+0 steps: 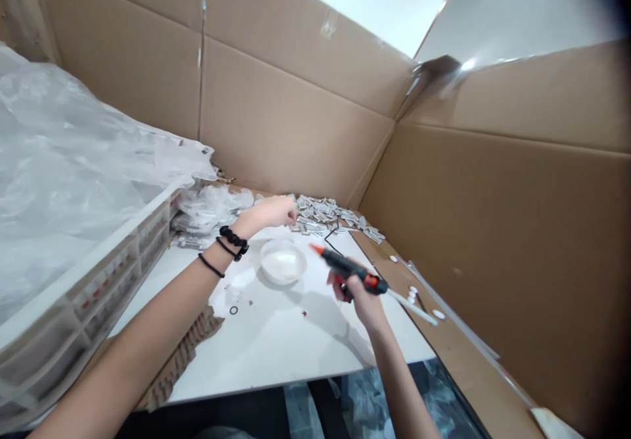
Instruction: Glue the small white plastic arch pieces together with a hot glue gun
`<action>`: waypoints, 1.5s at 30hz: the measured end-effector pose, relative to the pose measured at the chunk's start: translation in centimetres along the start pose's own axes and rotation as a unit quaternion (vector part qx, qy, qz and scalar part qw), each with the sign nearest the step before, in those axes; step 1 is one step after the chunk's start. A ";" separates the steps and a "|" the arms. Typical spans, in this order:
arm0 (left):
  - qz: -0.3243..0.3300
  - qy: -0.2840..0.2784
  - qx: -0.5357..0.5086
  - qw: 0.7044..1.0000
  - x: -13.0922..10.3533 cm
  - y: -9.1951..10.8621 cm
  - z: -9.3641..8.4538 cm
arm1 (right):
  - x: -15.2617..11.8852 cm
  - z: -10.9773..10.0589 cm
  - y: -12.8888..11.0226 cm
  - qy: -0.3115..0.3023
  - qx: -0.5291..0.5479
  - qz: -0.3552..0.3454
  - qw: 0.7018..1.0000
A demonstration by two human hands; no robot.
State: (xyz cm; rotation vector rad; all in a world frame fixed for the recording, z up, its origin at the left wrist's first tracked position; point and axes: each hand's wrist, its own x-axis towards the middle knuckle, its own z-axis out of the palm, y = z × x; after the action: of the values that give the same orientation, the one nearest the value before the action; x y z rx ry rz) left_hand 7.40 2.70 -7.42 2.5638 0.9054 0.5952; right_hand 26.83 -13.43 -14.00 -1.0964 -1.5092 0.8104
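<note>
- Glue gun (351,268) is in our right hand (355,294), over the right part of the surface (266,353); that grip is clamped around its handle.
- Its orange tip points left, and a white stick (413,307) juts from its back across the right edge.
- We hold our left hand (280,211) near the metal pieces (320,210) at the far edge, grip curled together; we cannot tell whether it pinches anything.
- Between our hands, nearer us, sits a dish (283,261).
</note>
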 end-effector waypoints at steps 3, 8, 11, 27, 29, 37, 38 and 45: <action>-0.017 -0.101 0.050 0.993 0.3 -0.5 0.2 | 3.5 -2.2 -1.4 0.190 0.081 -0.011 0.978; -0.004 -0.211 0.070 0.975 1.0 -0.5 2.4 | 11.4 -4.0 -4.8 0.248 0.125 -0.004 0.961; 0.025 -0.188 0.067 0.980 1.0 -0.2 3.7 | 15.5 -3.6 -5.2 0.264 0.136 -0.031 0.954; -0.014 -0.079 -0.088 0.993 0.6 -1.0 -0.4 | 17.7 1.6 -2.7 -0.016 -0.036 0.030 0.999; -0.010 0.013 -0.116 0.993 0.5 -0.8 -1.8 | 17.2 1.8 -3.6 -0.041 -0.054 -0.003 0.998; -0.015 0.149 -0.223 0.963 -0.8 1.2 -4.5 | 16.5 2.9 -6.5 -0.044 -0.141 -0.080 0.986; -0.021 0.148 -0.247 0.958 -0.9 1.3 -4.5 | 16.5 3.0 -6.6 -0.040 -0.141 -0.082 0.986; -0.038 0.202 -0.457 0.866 -0.3 0.4 -3.6 | 16.6 3.8 -6.9 0.037 -0.062 -0.045 0.996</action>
State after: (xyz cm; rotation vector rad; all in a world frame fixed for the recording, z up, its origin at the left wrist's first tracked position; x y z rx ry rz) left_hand 5.58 2.90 -4.31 1.5606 0.6039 1.2134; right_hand 21.15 -0.10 -2.67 -1.1292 -1.5514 0.6145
